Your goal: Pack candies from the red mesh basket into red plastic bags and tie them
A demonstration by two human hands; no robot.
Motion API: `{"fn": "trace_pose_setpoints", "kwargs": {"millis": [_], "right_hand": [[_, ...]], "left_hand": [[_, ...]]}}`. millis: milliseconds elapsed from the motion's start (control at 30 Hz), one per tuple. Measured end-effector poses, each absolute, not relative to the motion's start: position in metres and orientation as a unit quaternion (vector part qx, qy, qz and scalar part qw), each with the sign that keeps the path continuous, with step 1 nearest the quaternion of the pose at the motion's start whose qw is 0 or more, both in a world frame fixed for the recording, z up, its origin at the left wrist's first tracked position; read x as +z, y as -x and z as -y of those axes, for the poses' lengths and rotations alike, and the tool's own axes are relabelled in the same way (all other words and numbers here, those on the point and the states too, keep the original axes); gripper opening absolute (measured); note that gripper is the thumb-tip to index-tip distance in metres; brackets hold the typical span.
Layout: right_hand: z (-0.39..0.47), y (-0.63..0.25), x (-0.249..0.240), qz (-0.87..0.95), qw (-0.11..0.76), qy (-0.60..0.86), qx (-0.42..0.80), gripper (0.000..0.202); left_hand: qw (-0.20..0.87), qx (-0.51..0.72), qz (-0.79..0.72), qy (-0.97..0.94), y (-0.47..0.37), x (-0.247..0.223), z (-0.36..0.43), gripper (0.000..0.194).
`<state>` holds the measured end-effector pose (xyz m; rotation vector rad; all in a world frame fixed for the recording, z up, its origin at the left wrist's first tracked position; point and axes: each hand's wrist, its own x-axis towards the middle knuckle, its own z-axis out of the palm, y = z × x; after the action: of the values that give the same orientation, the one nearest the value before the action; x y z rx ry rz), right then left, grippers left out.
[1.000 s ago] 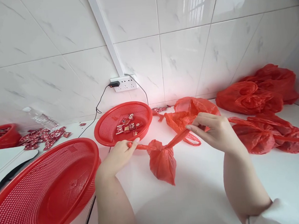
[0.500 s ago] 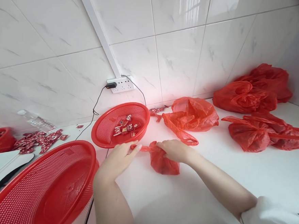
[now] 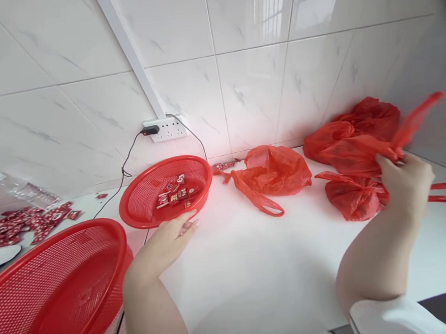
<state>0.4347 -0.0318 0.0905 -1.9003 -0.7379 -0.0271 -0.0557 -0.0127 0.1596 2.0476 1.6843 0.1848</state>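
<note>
My right hand (image 3: 407,179) is closed round the gathered neck of a red plastic bag (image 3: 354,154) at the right. The held bag's body hangs over to the left of my fist and its loose end sticks up. Below it lies a tied red bag (image 3: 353,198) on the white table. My left hand (image 3: 172,241) holds nothing, its fingers loosely stretched and apart, close to the front rim of a small red basket (image 3: 134,206). Several small red-wrapped sweets (image 3: 173,197) lie inside that basket.
A crumpled red bag (image 3: 277,171) lies at the middle back, with more bags (image 3: 376,118) in the right corner. A large red basket (image 3: 109,236) stands at left. Behind it are scattered packets (image 3: 53,217) and a clear bottle (image 3: 29,190). A cable runs from the wall socket (image 3: 169,129).
My right hand has carried the small red bag from the middle of the table to the bags at the right. The left hand has let go of it. The view has shifted slightly right.
</note>
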Motion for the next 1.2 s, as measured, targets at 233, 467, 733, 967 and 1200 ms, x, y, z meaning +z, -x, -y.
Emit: {"fn": "trace_pose_setpoints", "kwargs": {"millis": [233, 467, 733, 967, 1200], "right_hand": [[0.033, -0.468, 0.039, 0.117, 0.396, 0.905, 0.100, 0.055], [-0.002, -0.400, 0.094, 0.374, 0.420, 0.827, 0.019, 0.034], [-0.057, -0.271, 0.082, 0.699, 0.139, 0.674, 0.195, 0.029], [-0.065, -0.258, 0.075, 0.704, 0.169, 0.664, 0.188, 0.035], [-0.046, -0.258, 0.100, 0.698, 0.342, 0.587, 0.227, 0.038]], "left_hand": [[0.254, 0.054, -0.607, -0.751, 0.050, 0.153, 0.008, 0.051], [0.254, 0.051, -0.601, -0.756, 0.047, 0.146, 0.004, 0.057], [0.259, 0.057, -0.606, -0.750, 0.044, 0.147, 0.009, 0.058], [0.279, 0.056, -0.595, -0.752, 0.039, 0.148, 0.014, 0.059], [0.274, 0.081, -0.560, -0.778, 0.021, 0.148, 0.015, 0.050]]}}
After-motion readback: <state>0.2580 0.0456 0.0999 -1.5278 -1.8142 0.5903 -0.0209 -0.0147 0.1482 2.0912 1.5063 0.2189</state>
